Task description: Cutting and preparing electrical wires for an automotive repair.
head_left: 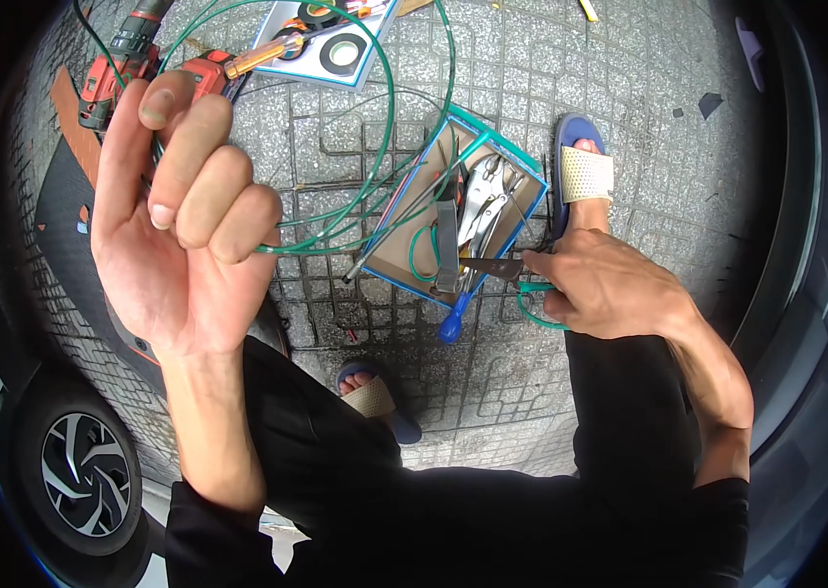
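Note:
My left hand (184,216) is raised at the left, palm toward me, fingers curled round a thin green wire (321,243). The wire loops away to the right and up in wide coils. At the right my right hand (620,284) is closed on what look like green-handled scissors (535,288); their dark blades point left over a blue-edged cardboard box (396,250). Inside the box lie silver locking pliers (485,196), a grey block-shaped metal piece (447,245) and other hand tools. A blue-handled tool (452,321) sticks out over its near edge.
A red power drill (105,88) lies at the upper left. Next to it, a white tray (287,67) holds tape rolls (343,54) and a screwdriver with a clear orange handle (262,56). My sandalled feet stand around the box. A car wheel (89,475) is at the lower left.

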Tool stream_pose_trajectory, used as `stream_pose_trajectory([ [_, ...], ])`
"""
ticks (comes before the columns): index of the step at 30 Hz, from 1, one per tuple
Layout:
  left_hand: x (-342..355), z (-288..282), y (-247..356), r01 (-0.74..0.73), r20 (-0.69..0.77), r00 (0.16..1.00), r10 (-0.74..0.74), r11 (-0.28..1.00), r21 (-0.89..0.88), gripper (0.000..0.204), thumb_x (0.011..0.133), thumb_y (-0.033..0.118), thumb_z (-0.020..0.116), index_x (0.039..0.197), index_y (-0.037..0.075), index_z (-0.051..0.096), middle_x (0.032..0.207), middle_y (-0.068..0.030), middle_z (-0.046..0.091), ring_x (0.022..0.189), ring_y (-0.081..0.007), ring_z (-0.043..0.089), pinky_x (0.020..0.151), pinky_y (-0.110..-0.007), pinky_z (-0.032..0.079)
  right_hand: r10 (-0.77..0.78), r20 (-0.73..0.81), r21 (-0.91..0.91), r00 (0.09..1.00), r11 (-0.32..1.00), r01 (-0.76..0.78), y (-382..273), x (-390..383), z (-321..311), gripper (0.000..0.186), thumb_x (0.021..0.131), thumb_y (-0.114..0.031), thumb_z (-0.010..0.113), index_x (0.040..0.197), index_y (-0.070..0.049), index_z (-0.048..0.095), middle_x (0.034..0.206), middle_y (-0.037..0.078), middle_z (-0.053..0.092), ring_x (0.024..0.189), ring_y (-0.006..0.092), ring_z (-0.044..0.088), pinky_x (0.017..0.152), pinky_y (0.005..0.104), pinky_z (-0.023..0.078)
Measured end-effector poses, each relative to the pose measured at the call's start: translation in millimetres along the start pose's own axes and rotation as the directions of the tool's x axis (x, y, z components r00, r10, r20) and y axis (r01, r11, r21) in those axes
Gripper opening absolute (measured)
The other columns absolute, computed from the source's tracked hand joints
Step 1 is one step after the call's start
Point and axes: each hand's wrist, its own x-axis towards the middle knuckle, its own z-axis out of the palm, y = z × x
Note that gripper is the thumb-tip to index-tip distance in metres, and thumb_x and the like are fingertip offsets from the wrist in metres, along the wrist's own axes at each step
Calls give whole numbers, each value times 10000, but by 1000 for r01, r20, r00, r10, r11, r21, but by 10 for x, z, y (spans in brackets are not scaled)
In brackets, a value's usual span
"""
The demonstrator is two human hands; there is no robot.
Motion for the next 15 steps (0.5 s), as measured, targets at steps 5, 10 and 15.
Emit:
stream_pose_trajectory([
  [5,30,-96,40,-34,-46,998,33,999,-12,230,1097,224,311,1011,52,437,665,-2,339,469,-84,261,445,-262,242,157,103,-148,982,979,-141,56,82,-275,209,772,-42,650,938,85,636,756,227,600,761,396,627,724,491,495],
  [10,44,-131,78,-50,-74,996,46,997,-63,233,1099,234,319,1023,52,443,664,4,333,478,-84,267,449,-264,237,-8,-111,43,994,999,13,79,105,-120,204,807,-20,639,929,134,586,626,277,587,695,455,647,678,494,507],
  [15,59,-66,36,-30,-69,997,25,997,-72,246,1105,251,307,1026,59,440,658,8,334,480,-86,264,450,-265,229,341,157,493,927,786,-373,-116,142,304,467,1029,-94,431,1418,110,272,904,230,654,649,316,723,640,375,593],
])
